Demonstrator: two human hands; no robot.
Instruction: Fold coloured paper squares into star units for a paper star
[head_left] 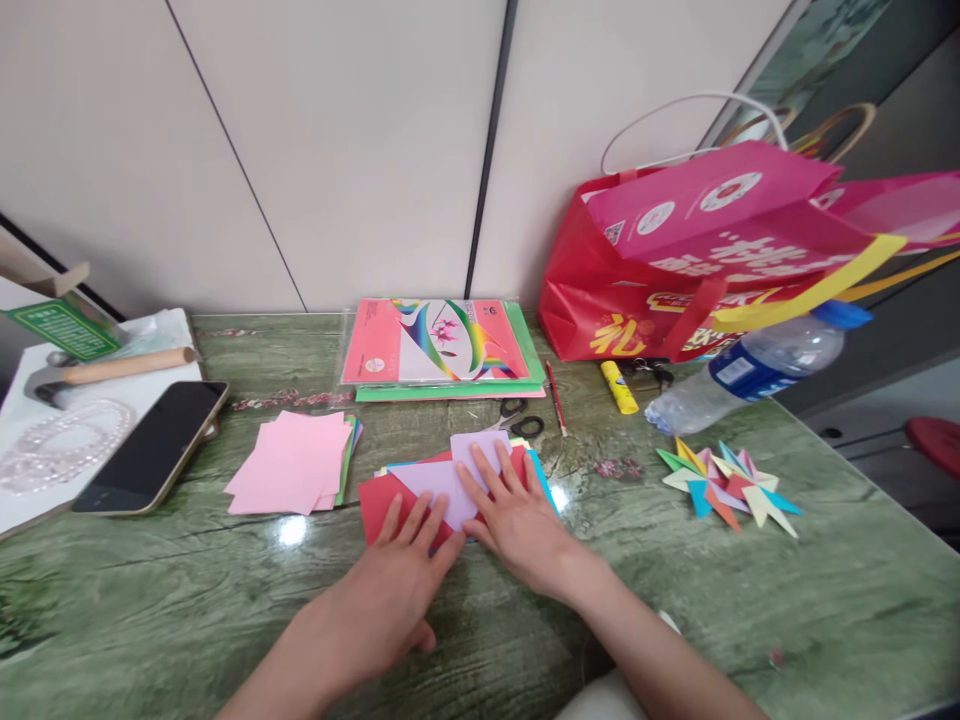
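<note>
A sheet of purple paper [424, 478], partly folded, lies on a stack of coloured paper whose top sheet is red [377, 502]. My left hand [397, 590] rests on the lower left of the papers, its fingers spread across the red and purple. Flat on the right part of the purple sheet is my right hand [517, 515], fingers apart. The two thumbs come close together at the purple sheet's lower edge. My fingers and palms hide part of the fold and the stack's front edge.
Pink paper squares [289, 465] and a phone [150, 447] lie left. Behind are a paper pack [442, 340], scissors [525, 425], a pencil [556, 398] and a glue stick [619, 388]. Folded paper stars [727, 485], a bottle [750, 370] and a red bag [592, 280] stand right.
</note>
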